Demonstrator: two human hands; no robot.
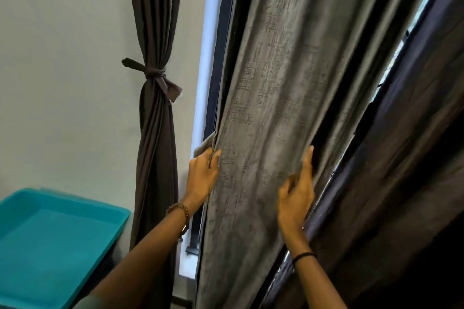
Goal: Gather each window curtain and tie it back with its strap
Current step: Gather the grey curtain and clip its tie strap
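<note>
A wide grey curtain [271, 98] hangs loose in front of the window, filling the middle of the view. My left hand [202, 175] grips its left hem, fingers curled round the edge. My right hand [297, 190] reaches into a fold on its right side, fingers wrapped round the cloth. To the left a darker curtain [155, 133] hangs gathered against the wall, with its strap [153, 74] knotted round it. At the far right hangs another dark curtain [406, 148]. No strap for the grey curtain is visible.
A teal plastic lid or tray [52, 241] sits at the lower left, close to my left arm. The dark window frame [218, 57] runs between the two curtains, beside the white wall [62, 70]. Daylight shows through gaps at the upper right.
</note>
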